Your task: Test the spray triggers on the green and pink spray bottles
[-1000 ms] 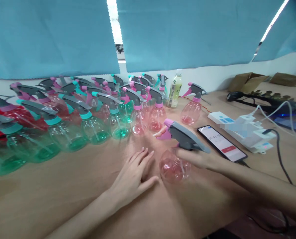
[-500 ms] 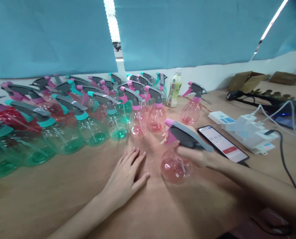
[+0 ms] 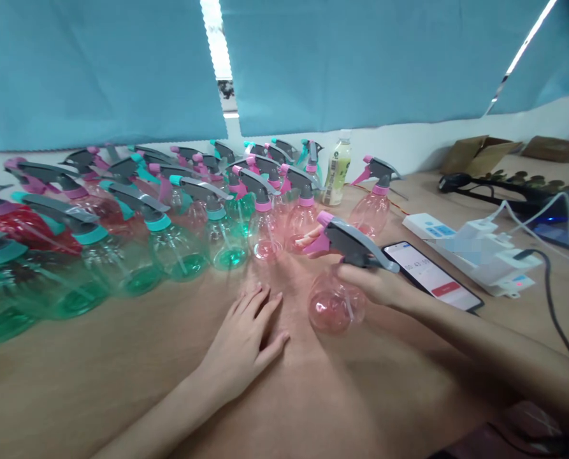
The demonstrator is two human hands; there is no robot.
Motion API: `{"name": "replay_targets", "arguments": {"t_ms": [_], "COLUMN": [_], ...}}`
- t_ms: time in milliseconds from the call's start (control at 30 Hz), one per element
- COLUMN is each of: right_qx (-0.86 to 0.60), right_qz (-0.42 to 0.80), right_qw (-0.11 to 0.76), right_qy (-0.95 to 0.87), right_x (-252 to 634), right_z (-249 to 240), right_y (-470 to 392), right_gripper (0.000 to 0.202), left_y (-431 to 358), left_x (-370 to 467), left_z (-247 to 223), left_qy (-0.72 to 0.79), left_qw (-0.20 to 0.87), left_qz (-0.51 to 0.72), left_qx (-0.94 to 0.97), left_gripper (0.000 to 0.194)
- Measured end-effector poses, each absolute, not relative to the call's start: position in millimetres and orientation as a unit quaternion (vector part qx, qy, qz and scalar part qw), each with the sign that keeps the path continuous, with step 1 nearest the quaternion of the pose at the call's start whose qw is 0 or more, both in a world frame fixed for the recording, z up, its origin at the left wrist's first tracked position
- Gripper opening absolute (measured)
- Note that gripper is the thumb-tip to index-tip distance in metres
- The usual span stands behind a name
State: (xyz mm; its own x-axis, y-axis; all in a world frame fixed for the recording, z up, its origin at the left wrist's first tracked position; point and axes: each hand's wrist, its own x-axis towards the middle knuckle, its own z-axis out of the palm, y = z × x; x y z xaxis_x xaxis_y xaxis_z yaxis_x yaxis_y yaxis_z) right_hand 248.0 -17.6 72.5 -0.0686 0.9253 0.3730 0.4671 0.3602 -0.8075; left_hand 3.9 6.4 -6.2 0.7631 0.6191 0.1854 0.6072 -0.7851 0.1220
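Observation:
My right hand [image 3: 373,282] is closed around the neck of a clear pink spray bottle [image 3: 331,305] with a grey and pink trigger head. The bottle leans a little; whether its base touches the table is hard to tell. Palm down on the brown tabletop [image 3: 284,408] lies my left hand [image 3: 246,335], fingers spread and holding nothing. Just beyond both hands stand pink spray bottles [image 3: 265,239] and a clear green-tinted spray bottle [image 3: 227,245] with a turquoise collar. Another pink spray bottle [image 3: 371,210] stands apart, behind the held one.
Several more spray bottles [image 3: 176,252] crowd the left and back. A labelled drink bottle [image 3: 338,169] stands near the wall. To the right are a phone [image 3: 432,274], a white power strip [image 3: 480,248] with plugs and cables, and a cardboard box [image 3: 478,153].
My right hand has moved the pink spray bottle slightly up and away from me, towards the standing bottles. My left hand has stayed in place.

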Motion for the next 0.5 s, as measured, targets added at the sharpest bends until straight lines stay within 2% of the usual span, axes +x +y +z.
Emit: {"name": "replay_targets", "arguments": {"t_ms": [67,133,333,500], "right_qx": [-0.497,-0.506,-0.522,-0.496], "right_qz": [0.288,0.316,0.301,0.257], "right_qw": [0.472,0.474,0.463,0.469], "right_qy": [-0.669,-0.648,-0.650,-0.684], "right_x": [247,246,247,244], "right_z": [71,69,69,77], "right_y": [-17,-18,-15,-10], "right_gripper": [0.024,0.027,0.011,0.009], "left_y": [6,6,6,5], "left_x": [4,4,5,5], "left_z": [-6,-7,-6,-5], "left_qy": [0.327,0.329,0.326,0.326], "left_qw": [0.026,0.024,0.016,0.017], "left_qz": [0.109,0.110,0.105,0.100], "left_qx": [0.938,0.938,0.939,0.940], "left_gripper": [0.053,0.053,0.053,0.052]}}
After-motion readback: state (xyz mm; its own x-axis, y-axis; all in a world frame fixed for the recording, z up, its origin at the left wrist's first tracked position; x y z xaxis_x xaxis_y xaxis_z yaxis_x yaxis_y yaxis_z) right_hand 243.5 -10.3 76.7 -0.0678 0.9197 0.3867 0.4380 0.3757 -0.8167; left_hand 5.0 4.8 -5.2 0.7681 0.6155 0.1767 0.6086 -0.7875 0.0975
